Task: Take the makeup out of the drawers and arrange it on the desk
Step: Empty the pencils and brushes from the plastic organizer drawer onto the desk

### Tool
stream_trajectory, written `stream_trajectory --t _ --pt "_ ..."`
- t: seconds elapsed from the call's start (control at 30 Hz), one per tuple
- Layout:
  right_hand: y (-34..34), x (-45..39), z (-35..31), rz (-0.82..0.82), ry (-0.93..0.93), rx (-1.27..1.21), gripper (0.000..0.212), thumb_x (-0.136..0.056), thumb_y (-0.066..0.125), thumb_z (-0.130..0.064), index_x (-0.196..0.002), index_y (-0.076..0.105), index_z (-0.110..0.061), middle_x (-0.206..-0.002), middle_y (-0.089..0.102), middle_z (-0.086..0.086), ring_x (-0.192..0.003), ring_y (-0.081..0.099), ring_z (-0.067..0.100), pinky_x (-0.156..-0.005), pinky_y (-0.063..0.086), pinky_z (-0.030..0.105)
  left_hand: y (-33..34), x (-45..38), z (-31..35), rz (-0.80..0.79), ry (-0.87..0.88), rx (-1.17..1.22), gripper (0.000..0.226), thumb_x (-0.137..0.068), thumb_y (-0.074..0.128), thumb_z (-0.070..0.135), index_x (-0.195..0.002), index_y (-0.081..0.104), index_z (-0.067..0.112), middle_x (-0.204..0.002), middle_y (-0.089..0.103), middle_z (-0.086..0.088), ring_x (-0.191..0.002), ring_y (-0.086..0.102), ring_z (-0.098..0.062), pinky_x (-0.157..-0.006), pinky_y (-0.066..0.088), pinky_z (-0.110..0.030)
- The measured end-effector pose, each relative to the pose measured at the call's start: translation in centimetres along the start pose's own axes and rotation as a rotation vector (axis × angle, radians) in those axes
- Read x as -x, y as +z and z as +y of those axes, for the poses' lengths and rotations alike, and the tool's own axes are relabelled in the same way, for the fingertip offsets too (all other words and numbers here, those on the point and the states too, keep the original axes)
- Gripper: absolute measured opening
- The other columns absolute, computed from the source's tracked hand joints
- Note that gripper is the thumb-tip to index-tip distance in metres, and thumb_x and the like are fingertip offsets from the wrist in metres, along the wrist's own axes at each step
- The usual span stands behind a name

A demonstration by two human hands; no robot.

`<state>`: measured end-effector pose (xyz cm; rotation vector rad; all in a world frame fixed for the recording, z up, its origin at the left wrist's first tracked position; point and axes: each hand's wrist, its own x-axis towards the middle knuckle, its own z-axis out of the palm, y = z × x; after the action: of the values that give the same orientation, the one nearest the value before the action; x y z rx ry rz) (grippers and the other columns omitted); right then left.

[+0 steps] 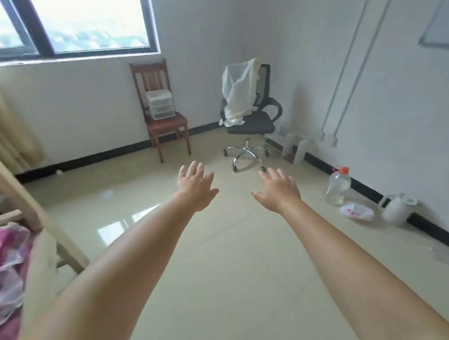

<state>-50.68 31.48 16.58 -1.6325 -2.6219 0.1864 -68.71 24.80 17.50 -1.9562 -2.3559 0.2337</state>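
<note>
While we stretch both arms forward over the glossy cream tile floor (221, 246), our left hand (196, 188) and right hand (279, 190) are spread, fingers straight, holding nothing. Well beyond them, a small translucent white plastic drawer unit (159, 104), boxy with stacked drawers, sits on the seat of a reddish wooden chair (163, 121) against the wall. Beside it stands a black mesh office chair (252, 118) draped with pale sheer cloth (240, 93). A clear plastic bottle (338, 187) with a red cap stands at right.
</note>
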Motion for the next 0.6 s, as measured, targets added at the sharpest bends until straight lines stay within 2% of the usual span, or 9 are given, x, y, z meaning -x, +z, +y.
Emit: stream_trajectory --t 0.17,0.23,0.4,0.6 --pt "2.4 -8.4 -8.4 0.118 -0.264 0.033 0.059 -0.091 0.041 -0.04 -0.142 0.022 -0.018 -0.153 0.015 0.007 -0.142 0.008 0.025 -0.114 0.009 0.042 3.5 -3.7 -9.8 -0.054 -0.218 0.021 0.058 -0.095 0.026 0.046 -0.144 0.013 0.019 -0.154 -0.003 -0.011 -0.142 -0.009 -0.026 -0.114 -0.001 -0.045" --pt "3.3 -11.7 -10.3 0.135 -0.313 0.033 0.059 -0.092 0.04 -0.04 -0.143 0.021 -0.019 -0.153 0.015 0.007 -0.142 0.008 0.024 -0.114 0.009 0.042 4.7 -6.0 -12.2 -0.076 -0.273 0.027 0.058 -0.095 0.025 0.046 -0.145 0.01 0.02 -0.154 -0.006 -0.011 -0.142 -0.011 -0.025 -0.114 -0.002 -0.046" --pt "5.6 -22.2 -11.5 0.145 -0.324 0.007 0.06 -0.092 0.04 -0.042 -0.144 0.019 -0.021 -0.154 0.009 0.008 -0.142 0.006 0.024 -0.114 0.005 0.044 7.2 -14.4 -15.4 -0.091 -0.337 0.076 0.058 -0.095 0.022 0.048 -0.145 0.002 0.025 -0.154 -0.014 -0.009 -0.14 -0.017 -0.024 -0.112 -0.005 -0.048" --pt "6.7 -38.6 -9.6 0.083 -0.303 0.016 0.062 -0.091 0.037 -0.047 -0.144 0.015 -0.024 -0.155 0.004 0.008 -0.143 0.002 0.024 -0.114 0.005 0.045 8.2 -28.8 -18.2 -0.094 -0.397 0.148 0.059 -0.095 0.021 0.047 -0.145 -0.002 0.025 -0.154 -0.014 -0.007 -0.141 -0.017 -0.022 -0.112 -0.006 -0.048"
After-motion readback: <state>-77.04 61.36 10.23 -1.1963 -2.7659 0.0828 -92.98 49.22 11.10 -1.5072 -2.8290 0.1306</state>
